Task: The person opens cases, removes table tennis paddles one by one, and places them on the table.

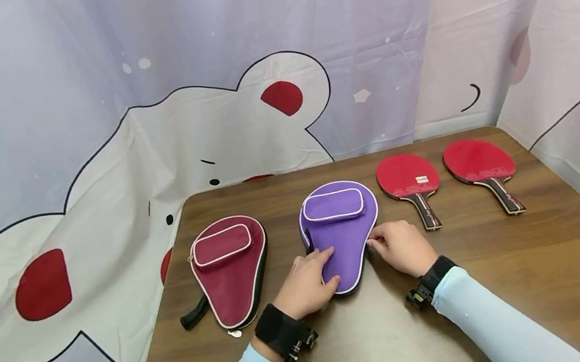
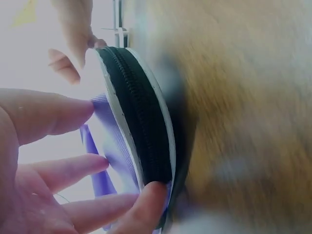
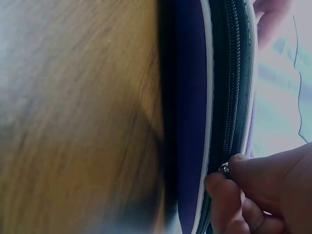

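Right grip (image 1: 398, 247) pinches zipper pull (image 3: 224, 169) on purple paddle case (image 1: 340, 233); left grip (image 1: 307, 281) lies flat, steadying it. Zip fully closed, paddles (image 1: 408, 179) outside.

The person is wearing pale blue long sleeves on both arms, and a black strap with a small camera mount is circling each wrist above the left hand (image 1: 307, 283) and right hand (image 1: 400, 248).

Dark wooden table (image 1: 563, 278); behind it, a pale curtain (image 1: 84, 80) (cartoon bear print).
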`<state>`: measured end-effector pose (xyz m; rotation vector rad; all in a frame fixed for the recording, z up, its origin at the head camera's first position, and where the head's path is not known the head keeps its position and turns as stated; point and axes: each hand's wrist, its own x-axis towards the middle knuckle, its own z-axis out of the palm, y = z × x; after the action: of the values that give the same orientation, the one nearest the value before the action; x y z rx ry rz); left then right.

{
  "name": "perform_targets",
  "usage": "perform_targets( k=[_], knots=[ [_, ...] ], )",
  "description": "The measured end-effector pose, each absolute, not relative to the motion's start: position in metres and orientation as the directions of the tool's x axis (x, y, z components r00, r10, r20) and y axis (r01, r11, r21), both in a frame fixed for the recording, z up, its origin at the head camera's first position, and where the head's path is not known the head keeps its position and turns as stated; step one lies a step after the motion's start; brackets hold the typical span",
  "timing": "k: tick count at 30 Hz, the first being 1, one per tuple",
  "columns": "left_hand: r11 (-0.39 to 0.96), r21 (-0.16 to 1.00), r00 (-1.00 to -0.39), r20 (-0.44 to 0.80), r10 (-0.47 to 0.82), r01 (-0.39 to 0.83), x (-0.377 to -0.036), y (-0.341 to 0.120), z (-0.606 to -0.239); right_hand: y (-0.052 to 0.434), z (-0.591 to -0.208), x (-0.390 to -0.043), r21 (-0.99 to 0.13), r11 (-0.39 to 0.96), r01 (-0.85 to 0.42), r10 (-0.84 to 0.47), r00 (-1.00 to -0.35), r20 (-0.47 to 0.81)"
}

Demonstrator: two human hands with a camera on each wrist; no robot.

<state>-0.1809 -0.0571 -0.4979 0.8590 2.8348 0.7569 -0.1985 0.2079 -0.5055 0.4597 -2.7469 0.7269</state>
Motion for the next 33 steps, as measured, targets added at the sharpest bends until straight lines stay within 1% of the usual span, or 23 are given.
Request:
perform_targets(
  k=[5, 9, 13, 14, 15, 18, 21, 22, 27, 33],
  knots=[
    [0.731, 0.497, -0.859, 0.059, 0.509, 0.467, -0.175, -0.053, -0.5, 0.206, -0.504, -0.195, -0.436, 0.819, -0.375, -0.244, -0.913, 0.327],
    [0.763, 0.449, -0.876, 0.11, 0.469, 0.465, -0.174, -0.047, -0.505, 0.199, -0.502, -0.191, -0.434, 0.808, -0.398, -0.269, -0.905, 0.328],
    [0.794, 0.397, -0.887, 0.165, 0.432, 0.46, -0.182, -0.044, -0.509, 0.191, -0.502, -0.187, -0.423, 0.797, -0.43, -0.297, -0.89, 0.345],
    [0.799, 0.383, -0.886, 0.178, 0.428, 0.463, -0.185, -0.044, -0.51, 0.189, -0.503, -0.186, -0.423, 0.795, -0.435, -0.301, -0.888, 0.347],
    [0.8, 0.359, -0.877, 0.209, 0.432, 0.48, -0.192, -0.045, -0.519, 0.188, -0.503, -0.185, -0.424, 0.792, -0.439, -0.306, -0.887, 0.346],
    [0.809, 0.314, -0.867, 0.229, 0.443, 0.497, -0.2, -0.045, -0.521, 0.184, -0.504, -0.181, -0.432, 0.781, -0.451, -0.328, -0.885, 0.33],
    [0.821, 0.271, -0.863, 0.212, 0.458, 0.502, -0.205, -0.046, -0.52, 0.183, -0.504, -0.177, -0.441, 0.765, -0.47, -0.361, -0.879, 0.31],
    [0.828, 0.269, -0.87, 0.183, 0.458, 0.492, -0.202, -0.045, -0.51, 0.183, -0.504, -0.177, -0.443, 0.759, -0.476, -0.37, -0.876, 0.308],
    [0.843, 0.23, -0.873, 0.105, 0.476, 0.487, -0.203, -0.049, -0.501, 0.193, -0.506, -0.181, -0.456, 0.754, -0.473, -0.372, -0.88, 0.296],
    [0.797, 0.174, -0.815, 0.067, 0.576, 0.578, -0.207, -0.057, -0.491, 0.208, -0.506, -0.189, -0.463, 0.787, -0.407, -0.308, -0.91, 0.278]
  ],
)
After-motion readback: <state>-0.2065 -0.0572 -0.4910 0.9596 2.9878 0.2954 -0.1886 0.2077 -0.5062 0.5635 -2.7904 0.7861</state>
